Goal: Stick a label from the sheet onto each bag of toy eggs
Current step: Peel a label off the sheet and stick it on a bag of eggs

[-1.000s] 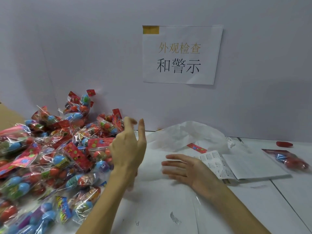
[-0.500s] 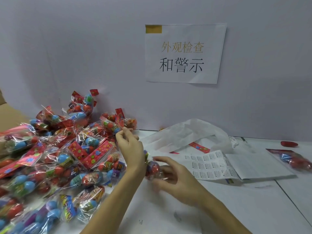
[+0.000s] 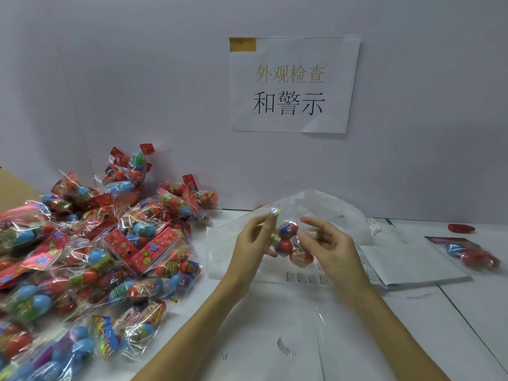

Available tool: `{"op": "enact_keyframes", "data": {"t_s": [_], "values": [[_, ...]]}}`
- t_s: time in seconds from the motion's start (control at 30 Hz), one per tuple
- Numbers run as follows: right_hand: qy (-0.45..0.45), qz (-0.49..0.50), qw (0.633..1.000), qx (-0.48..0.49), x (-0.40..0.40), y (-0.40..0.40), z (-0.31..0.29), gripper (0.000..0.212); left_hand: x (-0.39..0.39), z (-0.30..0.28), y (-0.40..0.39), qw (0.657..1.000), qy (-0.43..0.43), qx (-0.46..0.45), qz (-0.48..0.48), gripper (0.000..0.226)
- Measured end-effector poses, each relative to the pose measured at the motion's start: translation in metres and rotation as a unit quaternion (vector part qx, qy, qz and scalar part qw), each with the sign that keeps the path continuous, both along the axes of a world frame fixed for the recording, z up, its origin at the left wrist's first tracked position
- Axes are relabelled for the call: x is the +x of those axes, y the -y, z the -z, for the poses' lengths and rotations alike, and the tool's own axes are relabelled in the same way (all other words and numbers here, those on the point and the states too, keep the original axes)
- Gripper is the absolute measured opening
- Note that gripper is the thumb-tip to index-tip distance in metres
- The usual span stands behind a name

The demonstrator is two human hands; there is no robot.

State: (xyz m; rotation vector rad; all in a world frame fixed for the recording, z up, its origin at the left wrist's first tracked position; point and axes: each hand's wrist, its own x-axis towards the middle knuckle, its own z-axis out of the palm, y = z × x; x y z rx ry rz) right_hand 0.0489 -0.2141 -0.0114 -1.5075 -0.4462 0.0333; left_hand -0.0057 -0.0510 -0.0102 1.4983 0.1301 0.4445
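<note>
- White table (image 3: 275,339), grey wall behind.
- L hand (image 3: 251,237) pinches the egg bag (image 3: 288,242) top; R hand (image 3: 327,243) cradles it, raised above the label sheet (image 3: 308,277).
- Should flatten the film w/ R before sticking.

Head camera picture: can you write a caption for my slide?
Two hands, left and right, hold one bag of toy eggs above the label sheet, beside a pile of bags.
</note>
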Motion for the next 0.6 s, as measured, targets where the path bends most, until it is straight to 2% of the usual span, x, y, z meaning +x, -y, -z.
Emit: {"op": "enact_keyframes", "data": {"t_s": [0.1,0.2,0.33,0.43,0.5,0.53,0.6], "values": [[-0.027,-0.014,1.000,0.004,0.001,0.005,-0.003,0.018,0.000,0.008,-0.001,0.999,0.011,0.012,-0.033,0.035],[-0.057,0.002,0.998,0.008,0.000,0.004,-0.002,0.016,0.002,0.012,-0.002,0.998,0.007,0.014,-0.059,0.034],[-0.105,-0.002,0.994,0.037,0.002,0.002,-0.001,0.027,0.005,0.014,-0.004,0.996,0.032,0.018,-0.080,0.031],[-0.001,0.048,0.999,-0.016,0.005,0.005,0.005,0.029,0.007,0.017,0.000,0.992,0.045,0.043,-0.105,0.031],[0.059,0.042,0.997,-0.006,0.003,0.005,0.005,0.024,0.008,0.020,-0.002,0.986,0.023,0.071,-0.149,0.041],[0.069,0.032,0.997,0.014,0.002,0.005,0.004,0.022,0.008,0.018,-0.005,0.987,0.001,0.046,-0.156,0.052],[0.096,0.013,0.995,0.020,0.003,0.005,0.003,0.027,0.008,0.011,-0.012,0.986,-0.049,-0.110,-0.111,0.075]]}}
